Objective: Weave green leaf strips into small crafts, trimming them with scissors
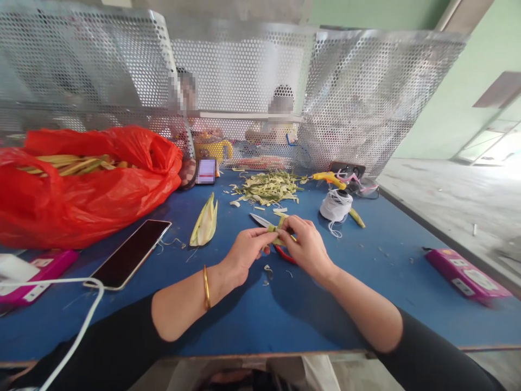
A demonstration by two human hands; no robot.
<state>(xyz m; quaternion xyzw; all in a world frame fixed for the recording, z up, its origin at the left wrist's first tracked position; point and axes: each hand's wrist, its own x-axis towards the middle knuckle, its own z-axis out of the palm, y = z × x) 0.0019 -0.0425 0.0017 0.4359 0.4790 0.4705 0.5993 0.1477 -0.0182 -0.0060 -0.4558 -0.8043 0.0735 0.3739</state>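
Observation:
Near the middle of the blue table, my left hand [249, 248] pinches one side of a small pale-green leaf strip [273, 230]. My right hand [306, 243] has its fingers closed on the other side of the same strip. Under both hands lie scissors [259, 220], with the blade pointing away to the left and part of a red handle showing below my right fingers. To the left of my hands rests a bundle of pale-green pointed leaves [204, 224]. Small scraps [267, 274] lie below the hands. My fingers partly hide the strip.
A heap of leaf trimmings [271, 187] lies beyond my hands. A red plastic bag [93, 201] and a phone [130, 254] are left. White string [336, 205], a yellow glue gun [330, 179] and a magenta power strip [464, 274] are right. A perforated metal screen [244, 70] stands behind.

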